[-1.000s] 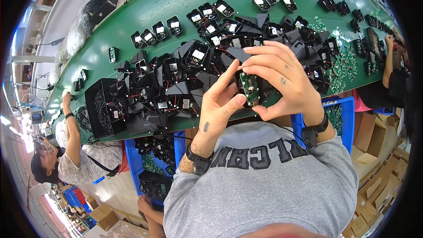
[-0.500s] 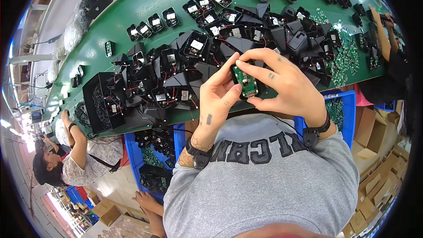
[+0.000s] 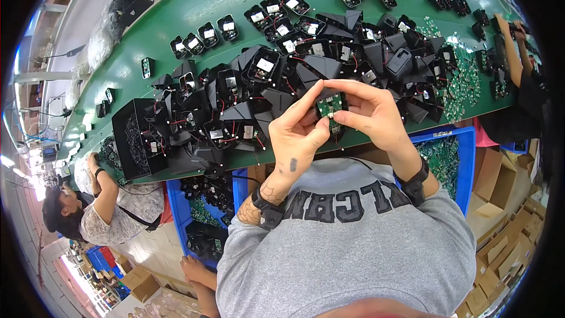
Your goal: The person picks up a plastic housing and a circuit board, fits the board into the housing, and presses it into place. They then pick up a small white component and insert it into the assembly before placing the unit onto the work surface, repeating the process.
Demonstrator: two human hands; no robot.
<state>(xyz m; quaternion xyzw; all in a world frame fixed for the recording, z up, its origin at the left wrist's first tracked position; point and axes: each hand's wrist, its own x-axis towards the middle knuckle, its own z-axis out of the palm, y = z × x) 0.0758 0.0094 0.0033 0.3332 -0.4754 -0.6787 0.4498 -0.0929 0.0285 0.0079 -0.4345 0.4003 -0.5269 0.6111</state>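
Both hands sit lower and closer now than a second ago, left hand and right hand pinching a small green circuit board at frame centre above the black housings, likely fitting it, needing steady alignment next.

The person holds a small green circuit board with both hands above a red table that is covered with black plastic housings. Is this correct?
Not quite: the table is green, not red, as the head view shows. The rest holds: the left hand and the right hand hold a small green circuit board above it, and black plastic housings cover it.
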